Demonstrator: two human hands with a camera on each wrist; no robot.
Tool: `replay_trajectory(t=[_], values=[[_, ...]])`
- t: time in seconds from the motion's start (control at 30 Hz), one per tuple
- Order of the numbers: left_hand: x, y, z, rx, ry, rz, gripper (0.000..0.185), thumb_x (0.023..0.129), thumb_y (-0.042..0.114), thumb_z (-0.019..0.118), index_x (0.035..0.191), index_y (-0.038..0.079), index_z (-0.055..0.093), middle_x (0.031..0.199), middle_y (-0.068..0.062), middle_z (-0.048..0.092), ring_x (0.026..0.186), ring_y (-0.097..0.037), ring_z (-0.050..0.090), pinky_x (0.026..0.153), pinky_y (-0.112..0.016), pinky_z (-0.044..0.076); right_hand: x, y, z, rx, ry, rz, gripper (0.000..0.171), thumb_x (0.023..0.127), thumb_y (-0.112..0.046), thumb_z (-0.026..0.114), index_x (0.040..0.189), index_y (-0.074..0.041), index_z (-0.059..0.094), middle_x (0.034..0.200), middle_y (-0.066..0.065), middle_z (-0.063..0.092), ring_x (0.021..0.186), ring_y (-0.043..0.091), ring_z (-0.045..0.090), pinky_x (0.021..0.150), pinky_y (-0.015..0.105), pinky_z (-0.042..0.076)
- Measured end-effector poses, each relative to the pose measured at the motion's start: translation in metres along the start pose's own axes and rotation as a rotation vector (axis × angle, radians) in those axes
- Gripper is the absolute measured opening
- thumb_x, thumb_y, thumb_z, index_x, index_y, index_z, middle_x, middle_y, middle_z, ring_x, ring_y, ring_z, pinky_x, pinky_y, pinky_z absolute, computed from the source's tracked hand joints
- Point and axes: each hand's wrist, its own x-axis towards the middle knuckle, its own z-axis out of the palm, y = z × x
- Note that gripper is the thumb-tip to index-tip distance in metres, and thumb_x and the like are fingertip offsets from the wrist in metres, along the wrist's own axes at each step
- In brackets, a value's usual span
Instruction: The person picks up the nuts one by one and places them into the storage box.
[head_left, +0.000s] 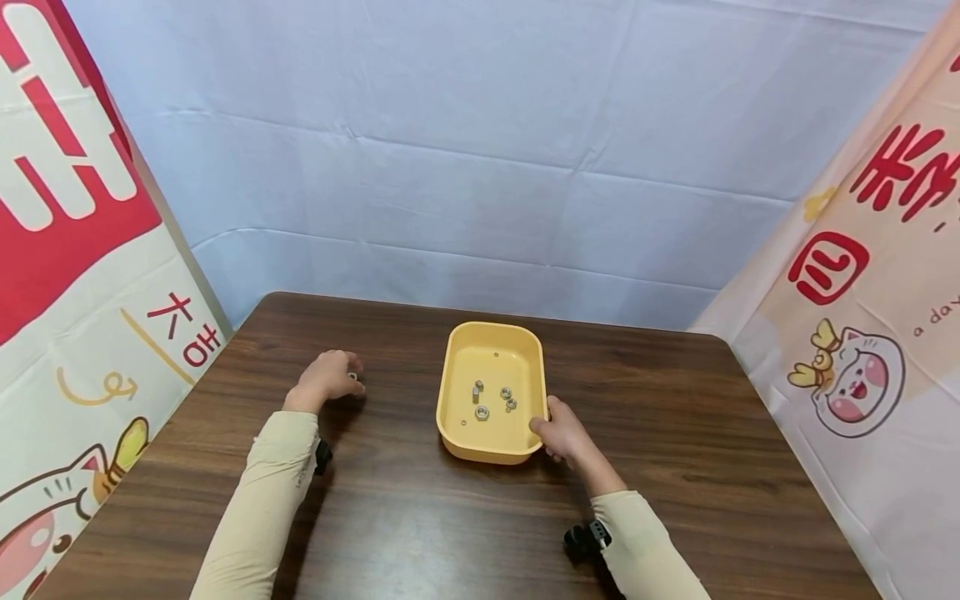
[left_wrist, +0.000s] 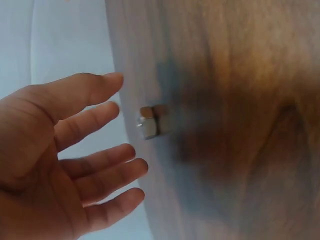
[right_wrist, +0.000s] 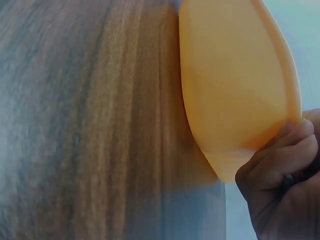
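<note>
A metal nut (left_wrist: 148, 123) stands on the dark wooden table, just ahead of my left hand (left_wrist: 75, 145). In the left wrist view the fingers and thumb are spread and apart from the nut. From the head view, my left hand (head_left: 327, 379) hovers left of a yellow tray (head_left: 491, 455). My right hand (head_left: 564, 432) grips the tray's right rim near its front corner, thumb over the edge. In the right wrist view the right hand's curled fingers (right_wrist: 280, 160) hold the tray wall (right_wrist: 235, 80). Several nuts (head_left: 482, 412) of different sizes lie in the tray.
The brown wooden table (head_left: 390, 525) ends at a pale cloth backdrop (head_left: 465, 183). Printed cloths hang at the left (head_left: 82, 250) and right (head_left: 862, 333). A black wrist camera (head_left: 581, 543) sits below the right hand.
</note>
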Motion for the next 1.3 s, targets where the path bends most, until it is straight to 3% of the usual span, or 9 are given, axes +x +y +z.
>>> replay_trajectory(t=[0.27,0.43,0.63,0.73,0.87,1.13,1.3], values=[[0.006,-0.014,0.008,-0.253,0.087,-0.134,0.048,0.075,0.011,0.074,0.118,-0.003,0.057,0.117,-0.023,0.055,0.094,-0.034,0.051,0.08,-0.045,0.042,-0.001,-0.002,0.0,-0.001,0.006,0.003,0.013,0.081,0.0,0.048,0.093,-0.001,0.045,0.051,0.004,0.041,0.035,0.014,0.033,0.033,0.026,0.029],[0.006,-0.017,0.008,-0.419,0.089,-0.253,0.055,0.076,0.01,0.075,0.124,-0.004,0.051,0.112,-0.024,0.054,0.084,-0.03,0.052,0.072,-0.039,0.044,0.0,-0.001,0.0,-0.018,0.005,0.004,0.018,0.081,-0.001,0.047,0.099,0.001,0.047,0.051,0.005,0.042,0.035,0.014,0.034,0.033,0.026,0.029],[0.008,-0.024,0.007,-0.535,0.064,-0.409,0.05,0.074,0.003,0.077,0.119,-0.003,0.055,0.113,-0.024,0.047,0.088,-0.029,0.052,0.071,-0.035,0.048,-0.001,-0.001,-0.001,-0.008,0.002,-0.001,0.019,0.081,-0.002,0.047,0.1,0.001,0.047,0.052,0.004,0.042,0.036,0.014,0.034,0.033,0.025,0.029],[0.011,-0.026,0.006,-0.526,0.061,-0.462,0.044,0.073,0.003,0.078,0.112,-0.001,0.059,0.115,-0.023,0.047,0.089,-0.029,0.053,0.069,-0.032,0.05,-0.003,-0.002,-0.001,0.002,-0.005,-0.022,0.018,0.08,-0.002,0.046,0.098,0.001,0.045,0.052,0.003,0.041,0.036,0.013,0.034,0.033,0.024,0.029],[0.015,-0.026,0.006,-0.487,0.059,-0.486,0.038,0.072,0.003,0.078,0.107,0.001,0.065,0.114,-0.02,0.052,0.089,-0.029,0.053,0.064,-0.03,0.051,-0.004,-0.002,-0.002,0.013,-0.011,-0.02,0.019,0.081,-0.002,0.046,0.1,0.003,0.045,0.052,0.003,0.041,0.036,0.013,0.034,0.033,0.024,0.029],[0.015,-0.021,0.011,-0.358,0.042,-0.443,0.031,0.073,0.013,0.08,0.101,0.005,0.071,0.105,-0.012,0.062,0.077,-0.024,0.055,0.061,-0.028,0.048,-0.001,-0.001,0.0,-0.008,0.007,0.009,0.018,0.081,0.0,0.047,0.099,0.001,0.047,0.052,0.004,0.042,0.037,0.014,0.034,0.033,0.025,0.029],[0.013,-0.019,0.012,-0.334,0.063,-0.441,0.028,0.072,0.017,0.081,0.097,0.006,0.071,0.103,-0.012,0.061,0.084,-0.028,0.054,0.064,-0.032,0.049,-0.003,-0.002,0.0,-0.013,0.011,0.01,0.015,0.082,-0.001,0.047,0.097,0.0,0.047,0.053,0.005,0.043,0.037,0.014,0.035,0.033,0.025,0.029]])
